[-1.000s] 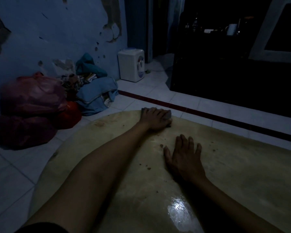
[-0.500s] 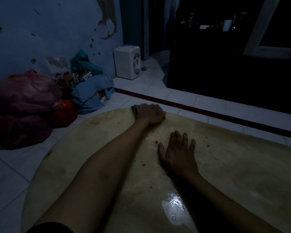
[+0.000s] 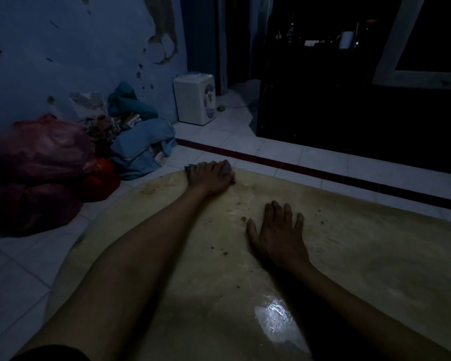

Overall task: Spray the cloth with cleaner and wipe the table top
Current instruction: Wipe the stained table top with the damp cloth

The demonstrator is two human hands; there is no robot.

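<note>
Head view: the left hand was curled over a grey cloth, pressing it down at the far edge of the counter. The right hand lay flat, fingers straight and spread, nearer the counter's middle. Dark crumbs sat between the two hands. A wet glare patch showed toward the near edge.

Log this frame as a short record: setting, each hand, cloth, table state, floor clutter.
setting: dim room, low round table top over white floor tiles
left hand: at the far rim, curled on the cloth
right hand: flat on the top, fingers spread
table state: dark crumbs scattered, wet shine near the front
floor clutter: red bags, blue laundry, white dispenser
</note>
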